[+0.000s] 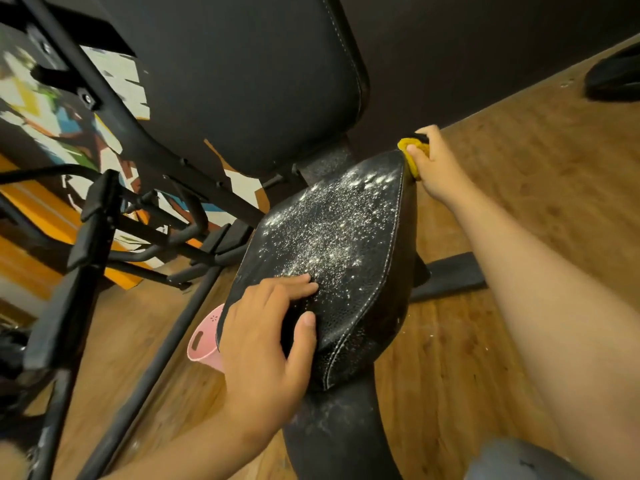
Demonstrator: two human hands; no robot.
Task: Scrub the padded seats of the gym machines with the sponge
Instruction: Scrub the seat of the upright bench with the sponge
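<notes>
A black padded seat (pixel 349 244) of a gym machine fills the middle, speckled with white powder or foam across its top. My left hand (pixel 266 341) rests flat on the seat's near left edge, fingers spread, holding nothing. My right hand (pixel 434 161) is at the seat's far right corner, closed on a yellow sponge (pixel 410 159) with a dark backing, which presses against the seat's side edge. Above the seat stands the black padded backrest (pixel 249 74).
A pink plastic container (pixel 204 341) sits on the wooden floor (pixel 519 188) just left of the seat, partly hidden by my left hand. Black metal frame bars (pixel 86 237) crowd the left. The seat post (pixel 339 427) runs down below. A dark object (pixel 613 77) lies far right.
</notes>
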